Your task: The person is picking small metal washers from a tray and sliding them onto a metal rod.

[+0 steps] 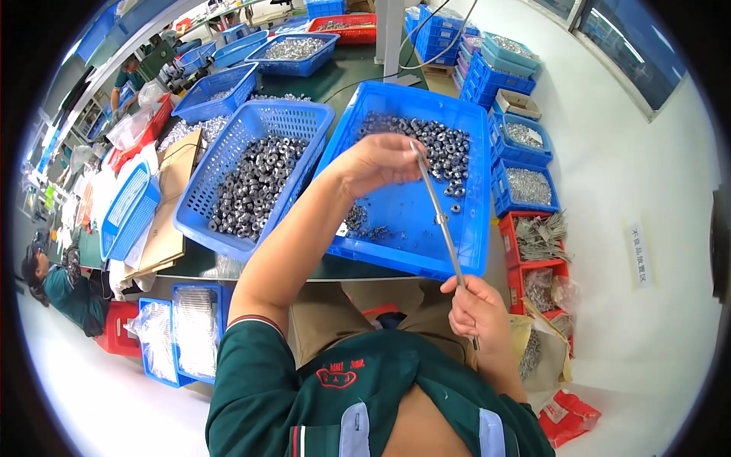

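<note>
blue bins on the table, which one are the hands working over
The solid-walled blue tray nearest the person; both hands hold the thin metal rod over it. The neighbouring basket is perforated.

Dk green short-sleeve shirt w/ red trim, red chest emblem, blue-grey shoulder tabs; tan trousers.

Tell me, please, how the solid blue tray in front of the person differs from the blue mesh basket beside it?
The solid blue tray has closed, shallow walls; the blue mesh basket has perforated, taller sides. The tray's metal nuts crowd its far end, leaving bare floor near the person; the basket's nuts cover most of its bottom. Both are blue, rectangular and tilted.
</note>
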Available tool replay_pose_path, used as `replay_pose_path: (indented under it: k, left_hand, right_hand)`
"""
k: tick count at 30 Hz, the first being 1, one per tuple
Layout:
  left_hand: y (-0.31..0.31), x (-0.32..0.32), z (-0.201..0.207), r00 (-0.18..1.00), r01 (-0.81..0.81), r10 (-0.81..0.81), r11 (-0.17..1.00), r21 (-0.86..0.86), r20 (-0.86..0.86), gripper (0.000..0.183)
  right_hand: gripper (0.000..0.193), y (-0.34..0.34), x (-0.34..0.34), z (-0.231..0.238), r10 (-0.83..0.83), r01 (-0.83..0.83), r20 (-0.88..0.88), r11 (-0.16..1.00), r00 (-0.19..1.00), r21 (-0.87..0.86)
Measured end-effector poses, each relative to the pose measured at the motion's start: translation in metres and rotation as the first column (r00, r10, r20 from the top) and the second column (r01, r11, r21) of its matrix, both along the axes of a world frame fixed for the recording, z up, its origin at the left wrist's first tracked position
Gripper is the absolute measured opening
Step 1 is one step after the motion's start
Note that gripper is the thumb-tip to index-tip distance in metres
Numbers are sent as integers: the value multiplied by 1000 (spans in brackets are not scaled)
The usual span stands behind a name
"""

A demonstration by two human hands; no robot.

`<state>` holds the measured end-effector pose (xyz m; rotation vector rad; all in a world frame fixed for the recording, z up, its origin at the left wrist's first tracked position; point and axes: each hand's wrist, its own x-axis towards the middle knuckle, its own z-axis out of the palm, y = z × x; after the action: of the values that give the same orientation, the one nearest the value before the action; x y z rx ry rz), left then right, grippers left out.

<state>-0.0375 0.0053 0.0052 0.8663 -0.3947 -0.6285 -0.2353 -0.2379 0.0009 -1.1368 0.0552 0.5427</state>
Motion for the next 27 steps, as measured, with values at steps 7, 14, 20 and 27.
replay_pose_path:
  k: [7, 14, 20, 27]
  left_hand:
    - [-27, -25, 1, 980, 135, -164, 964, 230, 110, 27]
    - [-22, -22, 9, 996, 8, -38, 942, 336, 85, 28]
    - [4, 14, 1, 749, -655, 307, 481, 583, 587, 19]
    - [9, 38, -24, 607, -758, -375, -8, 652, 701, 17]
  right_hand:
    - [18, 14, 19, 5, -39, 44, 89, 998, 995, -54]
    - [18, 10, 26, 2, -79, 83, 91, 995, 993, -48]
    - [23, 0, 19, -2, -169, 196, 163, 966, 972, -171]
    - [23, -5, 17, -20, -204, 233, 168, 957, 965, -175]
